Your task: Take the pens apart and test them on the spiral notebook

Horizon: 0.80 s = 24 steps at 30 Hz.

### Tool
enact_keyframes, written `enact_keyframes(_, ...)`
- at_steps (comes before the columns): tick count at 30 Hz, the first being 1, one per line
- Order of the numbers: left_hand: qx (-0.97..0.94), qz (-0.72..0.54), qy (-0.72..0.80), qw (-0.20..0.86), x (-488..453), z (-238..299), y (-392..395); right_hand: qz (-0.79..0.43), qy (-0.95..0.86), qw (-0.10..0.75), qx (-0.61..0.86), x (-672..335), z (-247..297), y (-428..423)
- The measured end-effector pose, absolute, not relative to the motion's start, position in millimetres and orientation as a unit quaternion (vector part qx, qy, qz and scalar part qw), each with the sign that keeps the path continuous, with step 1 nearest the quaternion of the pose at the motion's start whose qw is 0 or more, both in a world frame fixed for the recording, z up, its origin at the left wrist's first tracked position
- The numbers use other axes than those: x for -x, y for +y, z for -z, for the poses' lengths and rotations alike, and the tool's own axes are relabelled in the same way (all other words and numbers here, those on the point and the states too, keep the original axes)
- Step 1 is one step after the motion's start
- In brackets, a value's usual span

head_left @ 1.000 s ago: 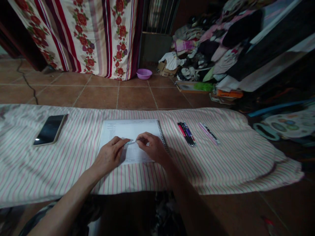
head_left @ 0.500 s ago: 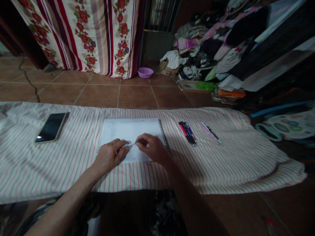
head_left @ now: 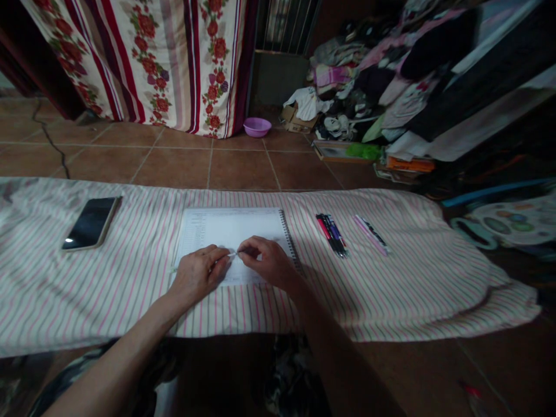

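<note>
A spiral notebook (head_left: 234,229) lies open on a striped cloth (head_left: 391,284), its page ruled with faint writing. Both my hands rest on its lower part. My left hand (head_left: 200,272) and my right hand (head_left: 266,260) are closed in a pinch on the two ends of a thin light-coloured pen (head_left: 232,253) held level just above the page. Most of the pen is hidden inside my fingers.
A dark phone (head_left: 90,223) lies on the cloth at the left. A bunch of pens (head_left: 330,234) and a pink pen (head_left: 370,234) lie to the right of the notebook. Beyond are tiled floor, a floral curtain (head_left: 174,63), a purple bowl (head_left: 256,127) and a clothes heap (head_left: 382,87).
My hands have drawn closer together, so less of the pen shows between them. The view has shifted slightly.
</note>
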<state>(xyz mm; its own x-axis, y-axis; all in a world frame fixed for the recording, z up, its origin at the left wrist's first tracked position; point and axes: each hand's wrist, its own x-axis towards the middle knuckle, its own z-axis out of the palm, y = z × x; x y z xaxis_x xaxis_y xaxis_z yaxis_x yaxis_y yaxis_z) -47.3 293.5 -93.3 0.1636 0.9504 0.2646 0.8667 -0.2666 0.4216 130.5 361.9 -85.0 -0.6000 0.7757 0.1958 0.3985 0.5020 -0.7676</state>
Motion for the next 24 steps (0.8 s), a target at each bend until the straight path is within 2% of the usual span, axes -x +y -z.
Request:
enact_keyframes(7, -0.745, -0.26, 0.608, 0.085, 46.6, 92.6, 294.5, -0.404, -0.79, 0.306, 0.346, -130.7, 89.3, 364.0)
enact_keyframes(19, -0.734, -0.276, 0.612, 0.103, 43.2, 92.2, 295.7, -0.385, -0.794, 0.315, 0.35, -130.2, 87.3, 363.3)
enact_keyframes(24, -0.704, -0.316, 0.617, 0.155, 44.9, 96.8, 297.4, -0.417, -0.771, 0.331, 0.349, -129.2, 87.0, 362.3)
